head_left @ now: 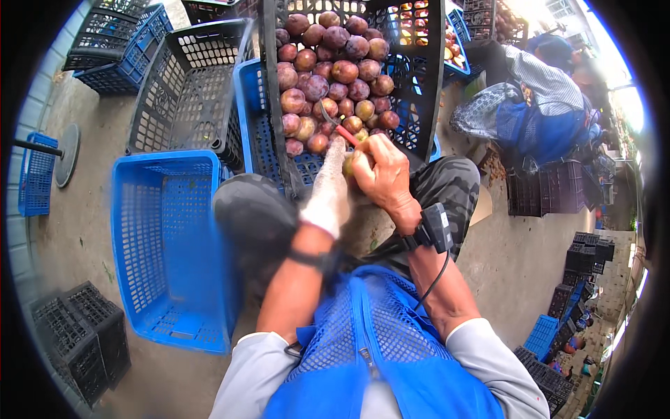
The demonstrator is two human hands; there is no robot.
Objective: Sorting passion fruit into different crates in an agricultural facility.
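Your red-handled tool (347,135) slants up-left toward the crate, above your knees, over a small yellow-green fruit (348,165). Your bare right hand (382,174) is curled tight on both; your left hand (331,183), in a knitted white glove, touches the fruit. Smooth purple fruit fill the black lattice crate (427,84)

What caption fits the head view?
Gloved left hand and bare right hand work one fruit beside a black crate of purple fruit.
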